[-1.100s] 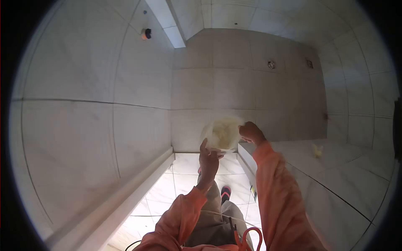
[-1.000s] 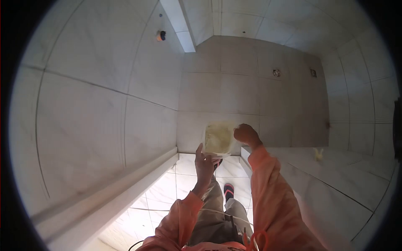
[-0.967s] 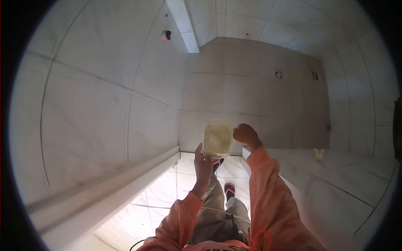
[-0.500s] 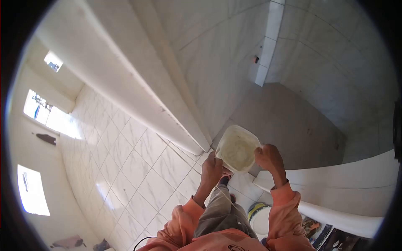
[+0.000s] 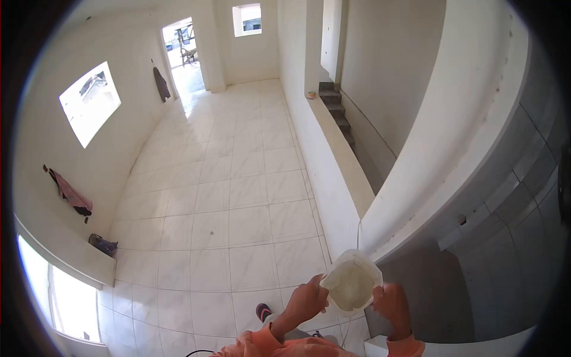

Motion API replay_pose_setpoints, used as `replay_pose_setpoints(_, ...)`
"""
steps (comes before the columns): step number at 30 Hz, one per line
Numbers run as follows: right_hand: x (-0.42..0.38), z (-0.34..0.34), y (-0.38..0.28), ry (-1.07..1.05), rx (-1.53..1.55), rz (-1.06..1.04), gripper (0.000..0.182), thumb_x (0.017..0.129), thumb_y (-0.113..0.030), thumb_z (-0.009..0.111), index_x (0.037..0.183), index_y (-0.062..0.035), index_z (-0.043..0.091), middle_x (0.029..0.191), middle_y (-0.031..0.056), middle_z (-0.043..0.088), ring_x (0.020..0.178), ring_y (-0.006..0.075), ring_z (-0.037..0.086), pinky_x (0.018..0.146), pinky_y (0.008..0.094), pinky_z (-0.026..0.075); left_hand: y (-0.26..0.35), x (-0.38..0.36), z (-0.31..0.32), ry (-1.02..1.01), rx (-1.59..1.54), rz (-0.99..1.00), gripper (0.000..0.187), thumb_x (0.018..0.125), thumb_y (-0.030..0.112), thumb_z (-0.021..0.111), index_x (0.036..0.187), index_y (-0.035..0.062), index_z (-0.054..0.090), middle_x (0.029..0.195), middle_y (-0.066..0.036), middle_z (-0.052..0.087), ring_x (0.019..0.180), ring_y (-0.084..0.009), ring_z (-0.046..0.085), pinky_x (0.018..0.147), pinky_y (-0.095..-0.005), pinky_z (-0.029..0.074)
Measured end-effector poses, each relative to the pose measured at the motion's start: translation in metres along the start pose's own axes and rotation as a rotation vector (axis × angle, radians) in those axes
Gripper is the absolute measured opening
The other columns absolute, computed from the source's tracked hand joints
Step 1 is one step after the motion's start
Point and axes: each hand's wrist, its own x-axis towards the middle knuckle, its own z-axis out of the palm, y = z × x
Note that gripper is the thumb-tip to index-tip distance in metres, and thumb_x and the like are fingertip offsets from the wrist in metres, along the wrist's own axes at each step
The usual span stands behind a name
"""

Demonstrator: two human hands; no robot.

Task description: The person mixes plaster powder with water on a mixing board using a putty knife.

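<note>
A whitish plastic tub (image 5: 352,284), squarish with rounded corners, is held out in front of me with its opening facing up. Pale, cloudy material coats or covers its bottom. My left hand (image 5: 307,301) grips the tub's left rim, fingers curled round the edge. On the opposite side, my right hand (image 5: 391,302) is closed on the rim too. Orange sleeves end at both wrists. Below the tub, part of my shoe (image 5: 263,311) shows on the white floor tiles.
White marbled tiles (image 5: 238,202) run to a bright doorway (image 5: 184,56). A low wall (image 5: 342,140) borders dark steps (image 5: 336,110). Right of me is a wall edge (image 5: 431,149) and a grey-floored recess (image 5: 428,297). Clothes (image 5: 71,193) hang left above a bag (image 5: 103,244).
My view has swung left and up, from the grey recess to the long tiled room. The tub stays in both hands and now appears lower in the view.
</note>
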Motion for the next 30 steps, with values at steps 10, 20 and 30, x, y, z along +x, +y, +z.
replay_pose_setpoints(10, 0.093, 0.177, -0.216, -0.342, 0.13, -0.108, 0.035, 0.091, -0.02, 0.048, 0.078, 0.0093, 0.061, 0.062, 0.0164, 0.065, 0.051, 0.0198, 0.064, 0.05, 0.035, 0.052, -0.109, 0.009, -0.241, 0.416, 0.089, -0.157, 0.042, 0.091, 0.023, 0.045, 0.122, -0.0022, 0.057, 0.063, -0.013, 0.068, 0.065, -0.0316, 0.071, 0.071, -0.0429, 0.057)
replay_pose_setpoints(20, 0.268, 0.345, -0.401, -0.46, -0.33, -1.168, 0.04, 0.093, -0.025, 0.046, 0.079, 0.0085, 0.063, 0.065, 0.0173, 0.068, 0.052, 0.0218, 0.066, 0.053, 0.0351, 0.054, -0.19, 0.076, -0.442, 0.788, 0.035, -0.347, 0.039, 0.094, 0.025, 0.043, 0.117, 0.0002, 0.061, 0.065, -0.014, 0.069, 0.068, -0.0326, 0.071, 0.073, -0.0433, 0.055)
replay_pose_setpoints(30, 0.429, 0.429, -0.666, -0.795, -0.171, -0.925, 0.039, 0.093, -0.024, 0.045, 0.075, 0.0081, 0.06, 0.058, 0.0176, 0.065, 0.045, 0.0221, 0.062, 0.047, 0.0352, 0.052, -0.187, 0.181, -0.629, 1.135, -0.006, -0.57, 0.029, 0.096, 0.023, 0.044, 0.106, 0.0007, 0.059, 0.079, -0.025, 0.067, 0.081, -0.0449, 0.065, 0.078, -0.0553, 0.049)
